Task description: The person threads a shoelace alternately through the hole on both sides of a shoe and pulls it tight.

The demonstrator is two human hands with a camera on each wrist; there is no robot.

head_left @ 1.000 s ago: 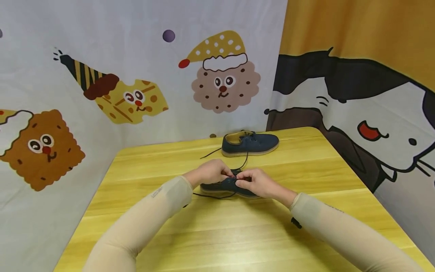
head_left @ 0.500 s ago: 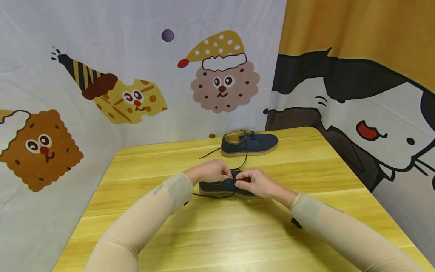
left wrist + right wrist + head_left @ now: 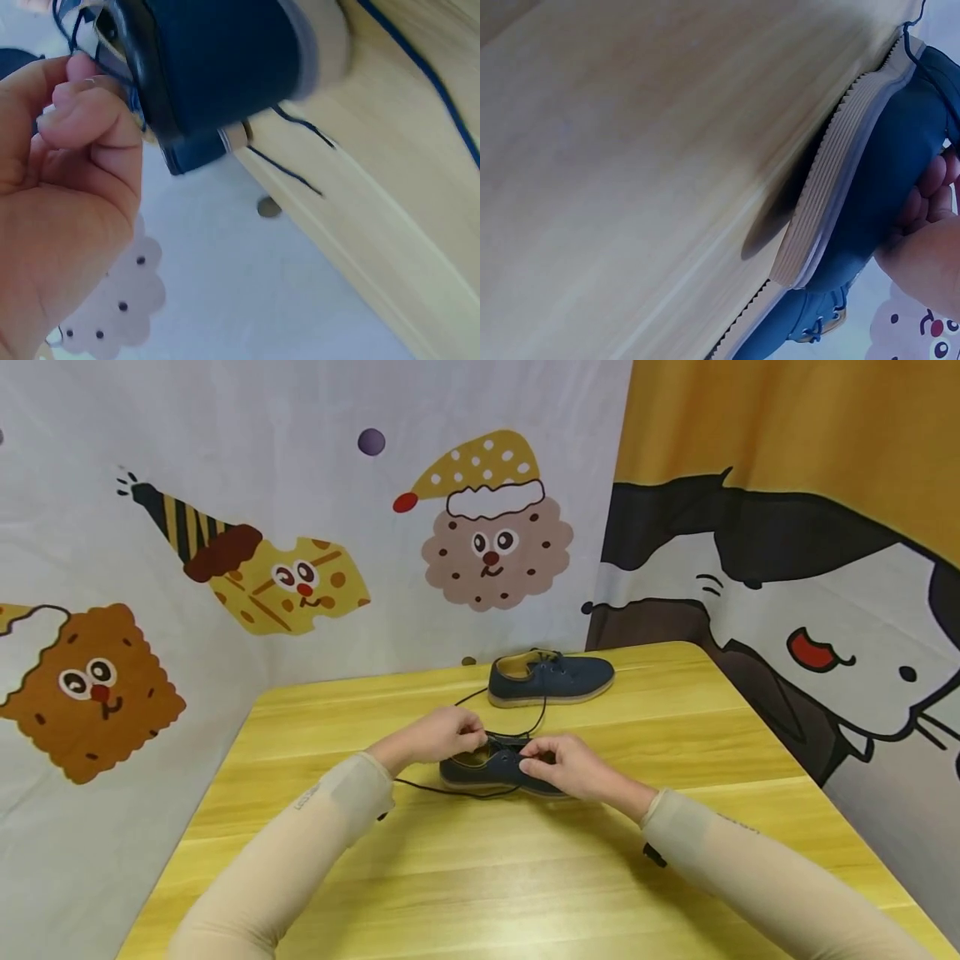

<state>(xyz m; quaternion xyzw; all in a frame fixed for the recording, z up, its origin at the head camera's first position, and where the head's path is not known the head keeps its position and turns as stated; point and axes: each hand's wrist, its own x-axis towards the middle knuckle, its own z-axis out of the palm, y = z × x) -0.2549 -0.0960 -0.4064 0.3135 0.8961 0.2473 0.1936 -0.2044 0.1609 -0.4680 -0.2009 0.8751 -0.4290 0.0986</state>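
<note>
A dark blue lace-up shoe (image 3: 483, 772) with a pale sole stands upright on the table, toe to the right. At its ankle opening, the left hand (image 3: 448, 733) pinches a dark shoelace (image 3: 109, 70) between thumb and fingertip, seen close up in the left wrist view. Over the eyelets, the right hand (image 3: 572, 764) grips the shoe's upper with curled fingers; what lies exactly between the fingertips is hidden. In the right wrist view those fingers press against the shoe's side (image 3: 889, 169). Another stretch of lace (image 3: 427, 788) trails leftward along the near side.
Behind stands a second dark blue shoe (image 3: 581, 677), also toe to the right, with a loose lace (image 3: 472, 695) at its heel. The wooden table (image 3: 465, 877) ends at a printed cloth (image 3: 315, 460) at the back and a cat-patterned curtain (image 3: 810, 568) on the right.
The left hand has moved left from the eyelets to the shoe's opening, drawing lace with it. The right hand has stayed in place over the eyelets.
</note>
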